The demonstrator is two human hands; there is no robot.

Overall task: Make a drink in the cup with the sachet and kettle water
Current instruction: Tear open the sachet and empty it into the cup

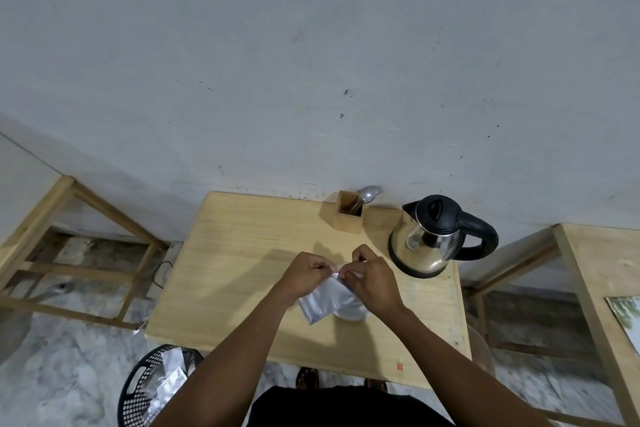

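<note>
A silver sachet (322, 302) hangs above a mostly hidden white cup (353, 313), steel kettle (427, 241) standing beyond, lid shut.

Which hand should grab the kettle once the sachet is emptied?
Right, probably. The kettle stands at the table's far right, its handle pointing right, nearest the right hand. The left hand would have to cross over. Both now pinch the sachet top.

Plain domestic room, makeshift tea corner. Scuffed grey-white plaster wall (311, 45), marbled stone floor (69, 374). Small pale wooden table (242, 253) with steel electric kettle with black lid and handle (433, 239), square wooden cutlery holder (348, 215). Bare wooden frames left (69, 246); black perforated plastic basket (145, 388) near left.
</note>
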